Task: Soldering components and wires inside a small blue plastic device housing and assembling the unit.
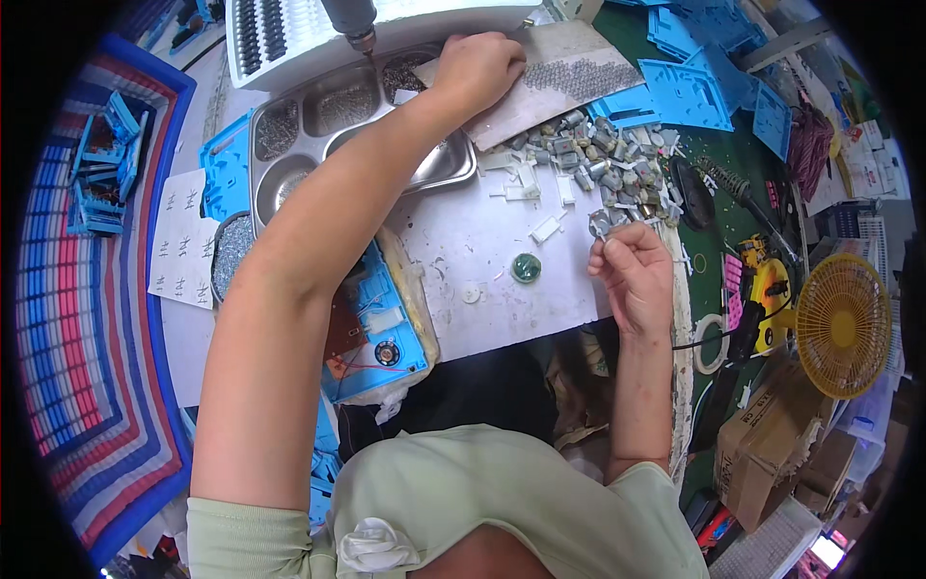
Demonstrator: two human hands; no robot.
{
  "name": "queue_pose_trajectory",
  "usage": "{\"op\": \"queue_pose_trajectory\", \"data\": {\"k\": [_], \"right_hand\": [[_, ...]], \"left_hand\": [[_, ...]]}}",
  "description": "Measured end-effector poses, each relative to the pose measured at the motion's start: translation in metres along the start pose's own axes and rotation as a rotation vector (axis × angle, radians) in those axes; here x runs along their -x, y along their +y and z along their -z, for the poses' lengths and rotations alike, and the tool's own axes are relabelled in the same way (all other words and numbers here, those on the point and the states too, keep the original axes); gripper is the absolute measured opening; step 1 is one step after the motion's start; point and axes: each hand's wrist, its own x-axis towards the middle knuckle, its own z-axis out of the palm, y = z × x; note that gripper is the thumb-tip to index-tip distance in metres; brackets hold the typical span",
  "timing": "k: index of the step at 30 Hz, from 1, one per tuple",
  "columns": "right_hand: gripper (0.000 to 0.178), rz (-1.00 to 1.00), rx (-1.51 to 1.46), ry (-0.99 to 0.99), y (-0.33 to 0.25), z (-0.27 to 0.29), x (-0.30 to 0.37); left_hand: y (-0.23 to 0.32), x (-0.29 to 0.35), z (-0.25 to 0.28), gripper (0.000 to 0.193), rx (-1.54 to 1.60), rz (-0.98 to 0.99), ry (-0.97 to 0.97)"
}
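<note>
My left hand (475,69) reaches to the far side of the work surface, at the left part of a worn board (535,50). Its fingers are curled together, and whatever they may hold is hidden. Small grey metal pieces (579,79) lie in rows on that board. On the right, my right hand (632,278) pinches a small grey motor (600,224) between thumb and fingers, just off the near edge of a heap of similar motors (617,164). White plastic parts (547,229) lie left of it, with a small round green container (526,268).
A steel compartment tray (465,166) of screws sits under my left forearm, with a power screwdriver (351,17) hanging above. Nearer is an opened blue case (410,338) with a speaker and wires. Blue plastic shells (687,92) pile up far right; a yellow fan (844,326) stands right.
</note>
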Motion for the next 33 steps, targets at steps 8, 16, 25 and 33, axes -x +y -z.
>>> {"op": "queue_pose_trajectory", "data": {"k": [8, 16, 25, 33], "right_hand": [[0.01, 0.014, 0.045, -0.031, 0.002, -0.003, 0.0], [0.011, 0.011, 0.023, -0.049, -0.001, -0.013, 0.0], [0.023, 0.117, 0.215, 0.011, -0.01, -0.017, 0.009], [0.04, 0.031, 0.945, -0.263, -0.007, -0.016, 0.006]], "left_hand": [[0.005, 0.004, -0.002, 0.018, 0.101, -0.12, 0.07], [0.044, -0.004, -0.015, 0.019, -0.031, 0.067, -0.035], [0.038, -0.002, -0.043, 0.014, 0.102, -0.057, 0.235], [0.076, 0.025, 0.065, 0.014, 0.625, 0.082, 0.059]]}}
